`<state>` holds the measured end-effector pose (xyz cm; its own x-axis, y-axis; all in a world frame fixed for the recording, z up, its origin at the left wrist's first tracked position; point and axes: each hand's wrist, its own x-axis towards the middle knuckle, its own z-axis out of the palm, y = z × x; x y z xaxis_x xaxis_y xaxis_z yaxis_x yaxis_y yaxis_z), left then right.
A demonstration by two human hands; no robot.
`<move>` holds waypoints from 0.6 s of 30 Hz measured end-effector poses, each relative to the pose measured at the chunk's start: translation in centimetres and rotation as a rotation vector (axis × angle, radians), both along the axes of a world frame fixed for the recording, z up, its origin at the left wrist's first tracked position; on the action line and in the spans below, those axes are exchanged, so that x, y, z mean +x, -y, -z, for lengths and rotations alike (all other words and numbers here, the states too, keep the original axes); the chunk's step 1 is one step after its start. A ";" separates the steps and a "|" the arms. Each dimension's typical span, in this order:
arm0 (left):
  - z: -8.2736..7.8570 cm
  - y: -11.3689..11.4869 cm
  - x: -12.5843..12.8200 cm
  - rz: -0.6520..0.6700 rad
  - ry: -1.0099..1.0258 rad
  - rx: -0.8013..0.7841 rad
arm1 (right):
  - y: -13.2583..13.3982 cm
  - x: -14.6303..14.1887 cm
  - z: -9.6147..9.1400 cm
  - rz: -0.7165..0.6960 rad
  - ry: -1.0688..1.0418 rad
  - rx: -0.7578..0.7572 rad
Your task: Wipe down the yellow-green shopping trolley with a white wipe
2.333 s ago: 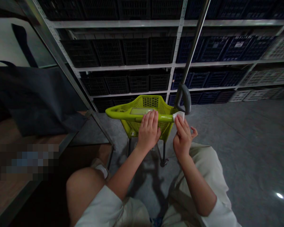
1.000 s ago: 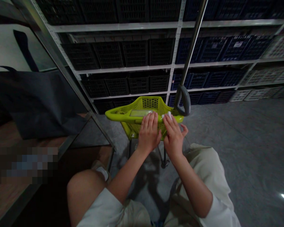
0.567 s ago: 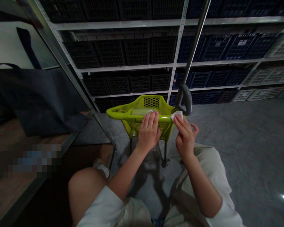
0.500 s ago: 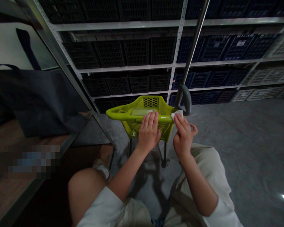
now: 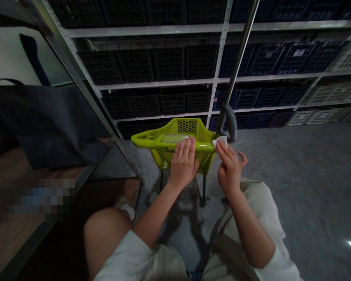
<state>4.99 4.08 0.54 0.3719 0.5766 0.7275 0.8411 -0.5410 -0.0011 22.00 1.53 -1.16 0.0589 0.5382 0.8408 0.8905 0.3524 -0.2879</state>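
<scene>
A small lime-green shopping cart (image 5: 160,146) stands in front of me between my knees, its handle bar towards me. My left hand (image 5: 183,160) is closed over the middle of that bar, fingers together on top beside a pale panel (image 5: 174,138). At the bar's right end, my right hand (image 5: 229,168) presses a crumpled white tissue (image 5: 220,142) against the green plastic, its little finger raised. Close beyond the tissue is a grey loop grip (image 5: 230,123) on a tall metal pole (image 5: 241,50) rising from the cart's right side.
Shelving (image 5: 163,84) with black, blue and white plastic crates fills the background. On the left, a dark bag (image 5: 58,125) rests on a wooden table (image 5: 6,187) with a metal frame. Grey floor (image 5: 310,187) extends to the right.
My right hand has shifted slightly to the right with the tissue, and its little finger sticks out further. My left hand and the cart have stayed in place.
</scene>
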 end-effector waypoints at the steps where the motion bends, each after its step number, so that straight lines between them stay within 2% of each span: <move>1: 0.0 0.0 0.1 -0.004 0.002 0.001 | 0.0 -0.3 0.0 0.020 -0.022 0.011; 4: 0.2 -0.1 0.6 -0.018 0.018 0.016 | 0.1 -2.5 -0.8 0.012 -0.003 -0.016; 7: 0.4 -0.3 0.7 -0.022 0.026 0.038 | 0.3 -4.9 -2.0 -0.084 0.082 -0.082; 9: 0.5 -0.4 0.6 -0.027 0.029 0.043 | 0.4 -5.3 -2.4 -0.126 0.119 -0.099; 13: 0.4 -0.4 0.1 -0.036 0.011 0.040 | 0.6 -2.9 -1.4 -0.137 0.143 -0.091; 16: 0.2 -0.3 0.0 -0.029 -0.008 0.034 | 0.4 -0.5 -0.1 -0.029 0.040 0.016; 18: 0.2 -0.3 0.2 -0.028 -0.005 0.032 | 0.2 -0.1 0.3 0.031 -0.016 0.068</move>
